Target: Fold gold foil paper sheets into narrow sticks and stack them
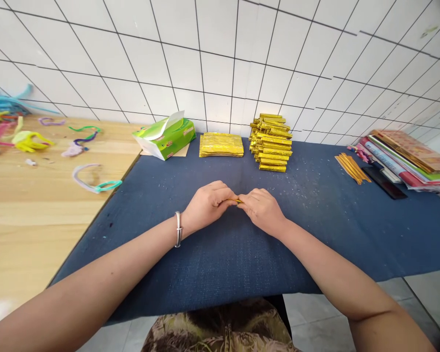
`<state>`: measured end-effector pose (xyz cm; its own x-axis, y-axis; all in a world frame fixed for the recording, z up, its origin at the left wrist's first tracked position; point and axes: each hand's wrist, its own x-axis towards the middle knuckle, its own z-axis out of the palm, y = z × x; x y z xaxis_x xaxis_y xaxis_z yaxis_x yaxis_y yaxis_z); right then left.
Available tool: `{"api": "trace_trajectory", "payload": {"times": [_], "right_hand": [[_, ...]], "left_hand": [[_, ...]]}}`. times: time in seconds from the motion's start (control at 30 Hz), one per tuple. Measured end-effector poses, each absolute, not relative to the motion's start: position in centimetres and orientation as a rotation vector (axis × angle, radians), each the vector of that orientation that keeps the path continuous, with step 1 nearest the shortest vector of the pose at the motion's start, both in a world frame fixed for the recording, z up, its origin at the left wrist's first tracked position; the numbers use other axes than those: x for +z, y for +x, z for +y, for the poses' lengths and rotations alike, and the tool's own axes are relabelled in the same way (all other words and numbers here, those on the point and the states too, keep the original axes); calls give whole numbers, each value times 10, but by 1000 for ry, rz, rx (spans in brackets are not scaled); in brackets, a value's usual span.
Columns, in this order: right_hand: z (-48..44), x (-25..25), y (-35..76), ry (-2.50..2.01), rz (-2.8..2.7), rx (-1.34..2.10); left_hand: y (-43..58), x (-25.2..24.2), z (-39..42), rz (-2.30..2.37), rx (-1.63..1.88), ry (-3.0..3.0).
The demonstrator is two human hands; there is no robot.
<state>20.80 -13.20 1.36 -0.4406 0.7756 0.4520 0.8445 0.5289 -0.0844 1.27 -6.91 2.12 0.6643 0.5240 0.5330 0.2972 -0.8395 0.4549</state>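
Note:
My left hand [210, 203] and my right hand [262, 209] meet over the middle of the blue cloth [205, 264]. Both are closed, thumbs and fingers pinching a gold foil paper [237, 200] between them. Only a thin gold sliver of it shows; my fingers hide the rest. Behind my hands lies a flat stack of gold foil paper sheets [221, 145]. To its right is a heap of rolled gold foil tubes [271, 144], piled up against the tiled wall.
A green tissue box [178, 138] stands left of the gold sheets. Fuzzy craft stems [31, 141] lie scattered on the wooden table [29, 220]. At right are orange-gold strips [352, 168], a dark flat object [384, 182] and a stack of books [414, 156]. White tiled wall [220, 73] rises behind.

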Motion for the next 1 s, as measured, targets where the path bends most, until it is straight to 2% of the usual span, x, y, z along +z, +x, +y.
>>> {"api": "trace_trajectory", "payload": {"times": [0.37, 1.0], "right_hand": [[-128, 9, 220, -1314, -2213, -209], [-130, 6, 216, -1347, -2247, -214]], "left_hand": [[15, 19, -76, 808, 990, 2208], [15, 13, -77, 816, 1067, 2263]]}}
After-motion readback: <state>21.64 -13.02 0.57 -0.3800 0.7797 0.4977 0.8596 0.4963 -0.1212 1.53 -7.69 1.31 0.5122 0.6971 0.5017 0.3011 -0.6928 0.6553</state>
